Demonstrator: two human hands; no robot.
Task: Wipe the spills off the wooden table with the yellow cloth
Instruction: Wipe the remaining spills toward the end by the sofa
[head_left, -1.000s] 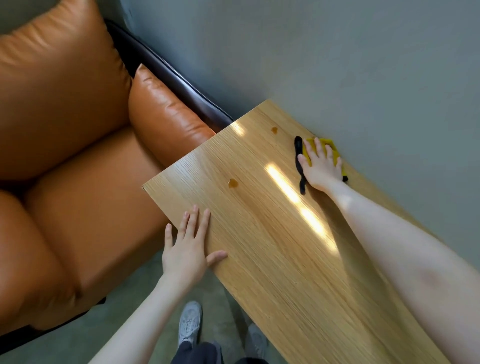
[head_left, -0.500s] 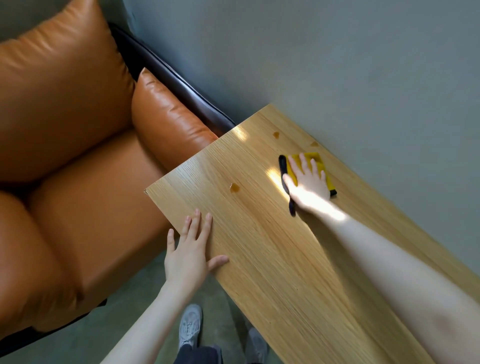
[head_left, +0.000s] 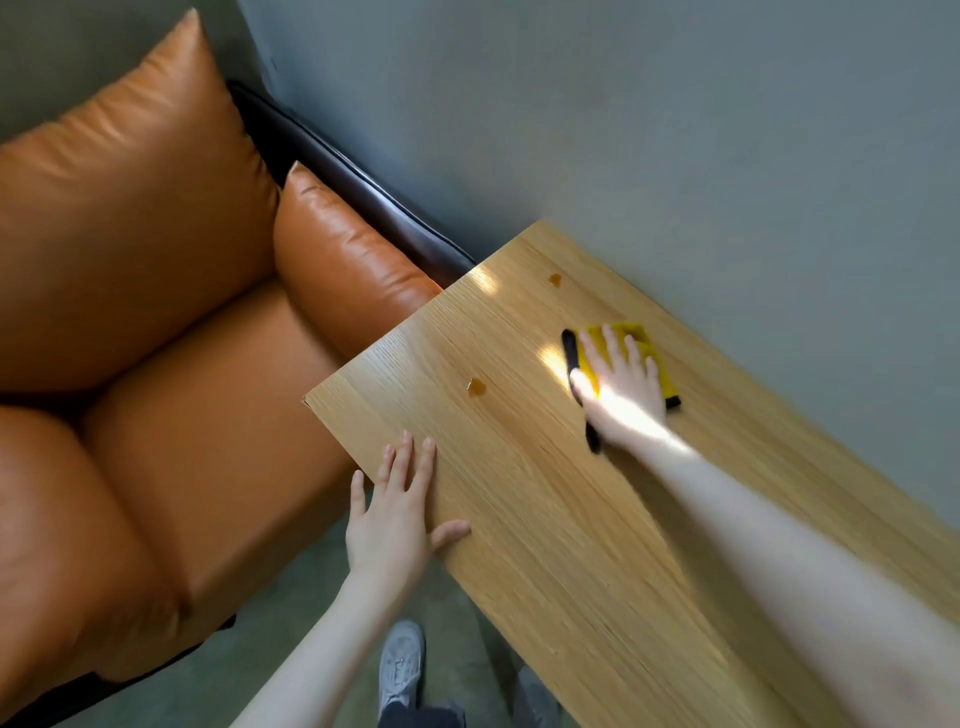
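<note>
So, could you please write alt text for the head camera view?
A person's right hand presses a yellow cloth flat on a wooden table, with two brown spills still on the wood. The left hand rests flat at the table's edge, beside an orange sofa.

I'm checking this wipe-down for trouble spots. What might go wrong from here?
Two brown spills remain: one mid-table, one near the far corner. The right hand presses the yellow cloth flat beside the wall, away from both, so they might be missed or smeared. The nearer spill sits toward the edge by the orange sofa; a sweep that way could push liquid onto it.
</note>
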